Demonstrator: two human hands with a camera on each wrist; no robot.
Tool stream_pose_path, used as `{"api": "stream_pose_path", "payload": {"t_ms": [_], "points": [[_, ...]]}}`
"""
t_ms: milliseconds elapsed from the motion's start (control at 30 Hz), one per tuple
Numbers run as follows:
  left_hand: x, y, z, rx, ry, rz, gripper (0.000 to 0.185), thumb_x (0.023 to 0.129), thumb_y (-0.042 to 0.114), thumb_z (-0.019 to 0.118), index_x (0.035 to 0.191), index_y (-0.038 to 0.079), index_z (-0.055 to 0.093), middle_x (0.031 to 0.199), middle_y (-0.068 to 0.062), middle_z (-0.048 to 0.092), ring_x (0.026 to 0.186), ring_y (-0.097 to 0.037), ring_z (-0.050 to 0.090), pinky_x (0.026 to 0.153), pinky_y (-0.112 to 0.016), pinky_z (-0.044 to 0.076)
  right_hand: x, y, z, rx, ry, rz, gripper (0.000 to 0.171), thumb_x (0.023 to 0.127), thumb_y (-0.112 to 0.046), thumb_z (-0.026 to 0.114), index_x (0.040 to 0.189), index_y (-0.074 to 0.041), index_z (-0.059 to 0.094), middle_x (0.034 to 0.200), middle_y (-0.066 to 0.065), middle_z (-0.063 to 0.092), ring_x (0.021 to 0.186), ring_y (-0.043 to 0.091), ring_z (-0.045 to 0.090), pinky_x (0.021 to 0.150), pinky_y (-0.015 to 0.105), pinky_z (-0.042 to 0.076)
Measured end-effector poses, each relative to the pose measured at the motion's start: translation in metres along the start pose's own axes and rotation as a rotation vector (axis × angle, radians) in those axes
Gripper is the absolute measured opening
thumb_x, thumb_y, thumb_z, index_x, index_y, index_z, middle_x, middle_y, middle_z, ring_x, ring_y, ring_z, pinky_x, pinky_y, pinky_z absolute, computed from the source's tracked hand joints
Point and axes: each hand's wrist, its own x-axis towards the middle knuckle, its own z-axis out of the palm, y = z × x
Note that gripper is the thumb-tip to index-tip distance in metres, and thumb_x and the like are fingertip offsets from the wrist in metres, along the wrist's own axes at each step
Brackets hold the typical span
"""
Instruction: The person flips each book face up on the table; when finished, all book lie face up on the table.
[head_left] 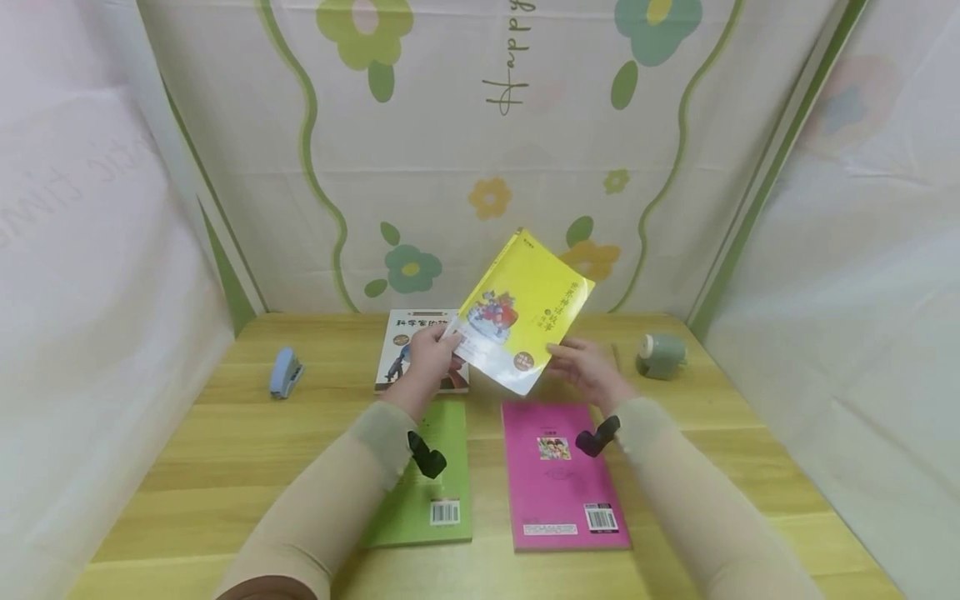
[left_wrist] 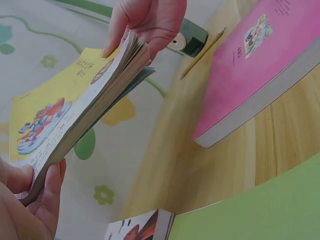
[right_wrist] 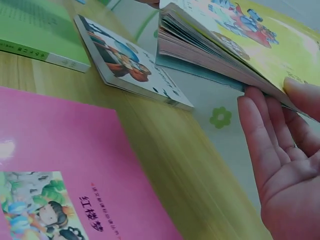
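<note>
A yellow paperback is held tilted above the wooden table, its pages fanned slightly apart. My left hand grips its lower left corner, thumb on the cover and fingers beneath. At the book's right edge my right hand pinches it, with the thumb on top and the fingers under the pages. A white picture book lies flat behind the left hand. A green book and a pink book lie side by side under my forearms.
A blue stapler sits at the table's left. A green pencil sharpener and a pencil lie at the right. Flowered cloth hangs behind the table, and white cloth closes in both sides.
</note>
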Motion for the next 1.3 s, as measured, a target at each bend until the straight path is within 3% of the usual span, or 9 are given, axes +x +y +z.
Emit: {"api": "stream_pose_path", "payload": {"t_ms": [200, 400, 533, 700, 933, 1100, 1300], "points": [[0.003, -0.007, 0.005, -0.055, -0.007, -0.028, 0.038, 0.096, 0.008, 0.062, 0.133, -0.001, 0.058, 0.106, -0.018, 0.064, 0.08, -0.028, 0.065, 0.084, -0.043, 0.058, 0.0, 0.01, -0.002, -0.06, 0.006, -0.001, 0.032, 0.097, -0.007, 0.061, 0.127, 0.001, 0.055, 0.106, 0.01, 0.067, 0.091, 0.021, 0.067, 0.105, 0.055, 0.039], [0.005, -0.013, 0.012, -0.102, 0.026, -0.062, 0.039, 0.094, 0.005, 0.063, 0.132, -0.003, 0.058, 0.109, -0.019, 0.064, 0.076, -0.019, 0.065, 0.077, -0.033, 0.059, -0.003, 0.014, 0.001, -0.173, -0.08, 0.027, 0.052, 0.095, -0.009, 0.064, 0.143, -0.006, 0.045, 0.123, 0.012, 0.063, 0.107, 0.026, 0.064, 0.106, 0.051, 0.041], [0.005, -0.018, 0.019, -0.141, 0.034, -0.091, 0.039, 0.095, 0.003, 0.061, 0.133, -0.006, 0.056, 0.112, -0.022, 0.064, 0.078, -0.02, 0.067, 0.082, -0.036, 0.059, -0.004, 0.017, 0.002, -0.159, -0.14, 0.072, 0.056, 0.095, -0.008, 0.064, 0.146, -0.014, 0.043, 0.119, 0.016, 0.066, 0.109, 0.038, 0.063, 0.102, 0.058, 0.042], [0.004, -0.02, 0.027, -0.175, 0.044, -0.146, 0.045, 0.096, 0.005, 0.061, 0.139, -0.006, 0.049, 0.118, -0.023, 0.061, 0.079, -0.022, 0.068, 0.085, -0.038, 0.057, -0.005, 0.018, 0.004, -0.112, -0.167, 0.099, 0.061, 0.095, -0.004, 0.06, 0.15, -0.017, 0.038, 0.117, 0.017, 0.066, 0.098, 0.04, 0.067, 0.093, 0.057, 0.05], [0.001, -0.021, 0.035, -0.187, 0.087, -0.194, 0.043, 0.095, 0.005, 0.063, 0.137, -0.004, 0.053, 0.123, -0.023, 0.06, 0.079, -0.02, 0.068, 0.086, -0.038, 0.057, -0.004, 0.016, 0.003, -0.122, -0.113, 0.124, 0.062, 0.096, -0.001, 0.058, 0.151, -0.017, 0.036, 0.112, 0.019, 0.064, 0.078, 0.026, 0.069, 0.07, 0.034, 0.06], [0.0, -0.024, 0.037, -0.206, 0.03, -0.213, 0.047, 0.096, 0.007, 0.062, 0.14, -0.003, 0.049, 0.126, -0.023, 0.06, 0.083, -0.025, 0.071, 0.086, -0.038, 0.057, 0.0, 0.014, -0.002, -0.143, -0.077, 0.138, 0.063, 0.095, 0.0, 0.058, 0.152, -0.014, 0.034, 0.105, 0.017, 0.066, 0.071, 0.023, 0.066, 0.06, 0.025, 0.056], [0.002, -0.025, 0.038, -0.231, -0.088, -0.238, 0.044, 0.1, 0.01, 0.056, 0.139, -0.007, 0.046, 0.102, -0.022, 0.069, 0.082, -0.031, 0.072, 0.082, -0.041, 0.058, 0.003, 0.015, -0.01, -0.166, -0.047, 0.143, 0.061, 0.095, 0.0, 0.058, 0.151, -0.009, 0.035, 0.106, 0.017, 0.066, 0.071, 0.023, 0.066, 0.064, 0.027, 0.056]]}}
